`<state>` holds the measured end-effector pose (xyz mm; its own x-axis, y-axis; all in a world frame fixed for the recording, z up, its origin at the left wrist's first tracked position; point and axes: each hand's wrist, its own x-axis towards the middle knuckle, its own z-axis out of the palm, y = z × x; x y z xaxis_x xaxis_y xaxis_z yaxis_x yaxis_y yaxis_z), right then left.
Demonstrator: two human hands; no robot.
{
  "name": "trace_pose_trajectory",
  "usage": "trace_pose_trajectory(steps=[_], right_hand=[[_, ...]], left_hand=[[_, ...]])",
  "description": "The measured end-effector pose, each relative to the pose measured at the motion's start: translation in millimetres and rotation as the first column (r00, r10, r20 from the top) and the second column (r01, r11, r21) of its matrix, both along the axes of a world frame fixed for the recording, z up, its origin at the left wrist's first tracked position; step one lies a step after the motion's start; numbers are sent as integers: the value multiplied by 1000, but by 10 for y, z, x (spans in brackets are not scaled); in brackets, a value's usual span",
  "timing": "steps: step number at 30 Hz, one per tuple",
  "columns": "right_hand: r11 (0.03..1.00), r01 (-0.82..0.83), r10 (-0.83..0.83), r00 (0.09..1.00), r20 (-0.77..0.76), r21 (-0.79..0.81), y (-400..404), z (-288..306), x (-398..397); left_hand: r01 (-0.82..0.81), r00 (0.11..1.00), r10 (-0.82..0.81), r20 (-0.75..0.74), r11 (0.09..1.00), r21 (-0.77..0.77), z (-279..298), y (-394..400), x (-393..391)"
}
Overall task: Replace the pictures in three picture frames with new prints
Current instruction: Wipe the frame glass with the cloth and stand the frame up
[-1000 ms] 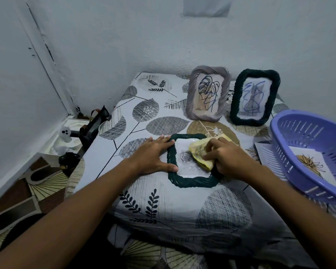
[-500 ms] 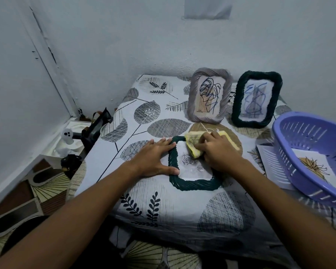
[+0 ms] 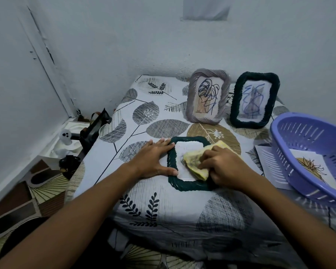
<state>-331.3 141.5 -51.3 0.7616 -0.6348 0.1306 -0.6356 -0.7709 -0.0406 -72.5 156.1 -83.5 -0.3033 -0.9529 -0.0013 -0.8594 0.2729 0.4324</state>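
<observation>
A dark green woven picture frame [image 3: 172,164] lies flat on the leaf-patterned table [image 3: 163,206]. My left hand [image 3: 150,159] presses flat on its left edge, fingers spread. My right hand [image 3: 224,166] grips a yellow cloth [image 3: 194,162] and presses it on the frame's glass, hiding most of the print. Against the back wall stand a grey woven frame [image 3: 207,99] with a black leaf drawing and a dark green frame [image 3: 254,100] with a blue scribble drawing.
A purple plastic basket [image 3: 306,144] at the right holds a print with a golden flower [image 3: 311,167]. A white sheet [image 3: 266,164] lies under it. Left of the table, a white ghost figure [image 3: 65,136] and dark objects sit on a low ledge.
My right hand has slid the yellow cloth from the frame's upper part down toward its lower right. My left hand has stayed on the frame's left edge.
</observation>
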Motion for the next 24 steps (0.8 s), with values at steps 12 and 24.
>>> trace_pose_trajectory(steps=[12, 24], right_hand=[[990, 125, -125, 992, -9, -63, -183, -89, 573], [975, 221, -217, 969, -120, 22, 155, 134, 141]], left_hand=[[11, 1000, -11, 13, 999, -32, -2, -13, -12], [-7, 1000, 7, 10, 1000, -15, 0, -4, -7]])
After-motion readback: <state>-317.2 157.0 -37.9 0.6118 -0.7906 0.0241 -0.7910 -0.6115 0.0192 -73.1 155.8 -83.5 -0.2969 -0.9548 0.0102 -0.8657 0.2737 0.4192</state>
